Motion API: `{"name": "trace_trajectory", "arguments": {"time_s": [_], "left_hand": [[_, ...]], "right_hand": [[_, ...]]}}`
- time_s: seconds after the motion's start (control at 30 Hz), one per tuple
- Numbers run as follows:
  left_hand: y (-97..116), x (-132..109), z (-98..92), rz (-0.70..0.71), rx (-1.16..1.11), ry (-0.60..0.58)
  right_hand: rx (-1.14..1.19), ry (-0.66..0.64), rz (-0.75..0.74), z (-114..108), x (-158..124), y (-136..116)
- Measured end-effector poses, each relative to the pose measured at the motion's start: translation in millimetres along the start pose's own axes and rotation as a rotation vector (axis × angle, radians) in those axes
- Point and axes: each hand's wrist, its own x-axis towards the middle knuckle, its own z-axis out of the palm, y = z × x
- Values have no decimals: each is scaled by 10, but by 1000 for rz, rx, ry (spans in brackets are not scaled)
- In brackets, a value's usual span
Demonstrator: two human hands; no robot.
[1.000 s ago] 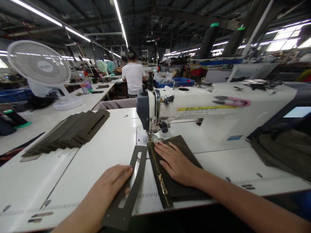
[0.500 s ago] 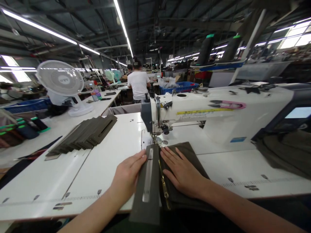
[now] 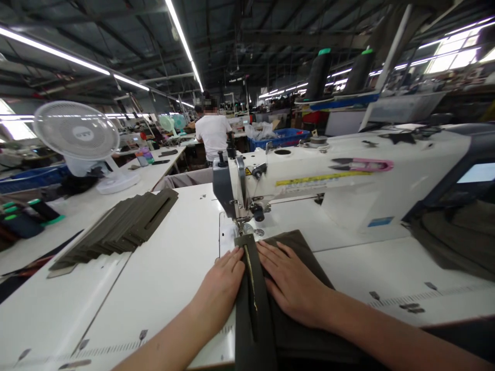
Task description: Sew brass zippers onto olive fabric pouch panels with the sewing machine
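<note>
A dark olive slotted strip [image 3: 260,289] lies lengthwise toward the sewing machine's needle area [image 3: 242,226], with a gold-toothed zipper [image 3: 250,275] showing through its slot. Its far end is close to the presser foot. My left hand [image 3: 225,282] holds the strip's left edge, fingers bunched together; whatever its fingertips pinch underneath is hidden. On the right, my right hand [image 3: 292,281] lies flat with fingers stretched out over a dark olive fabric panel [image 3: 299,247], fingertips touching the strip's right edge. Part of the panel is covered by that hand and forearm.
The white sewing machine [image 3: 348,185] rises beyond my hands, with pink-handled snips [image 3: 361,165] on it. At left are a stack of slotted strips [image 3: 119,226], a white fan [image 3: 79,134] and thread spools [image 3: 29,216]. A person in white [image 3: 212,134] is farther back.
The strip has shifted right over the zipper, which now shows inside its slot. My left hand moved right with it. My right hand stays flat on the panel; the view has shifted slightly.
</note>
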Motion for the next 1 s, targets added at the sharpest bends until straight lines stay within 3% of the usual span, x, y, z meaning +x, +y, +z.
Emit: {"name": "trace_trajectory", "arguments": {"time_s": [0.47, 0.63, 0.9, 1.0], "left_hand": [[-155, -34, 152, 112, 103, 132], [-195, -53, 179, 113, 163, 82], [-213, -19, 162, 145, 159, 142], [-196, -12, 154, 110, 127, 111]], "right_hand": [[69, 48, 84, 63, 133, -101], [88, 77, 102, 41, 126, -86], [108, 79, 114, 13, 129, -85], [111, 54, 88, -7, 94, -58]]}}
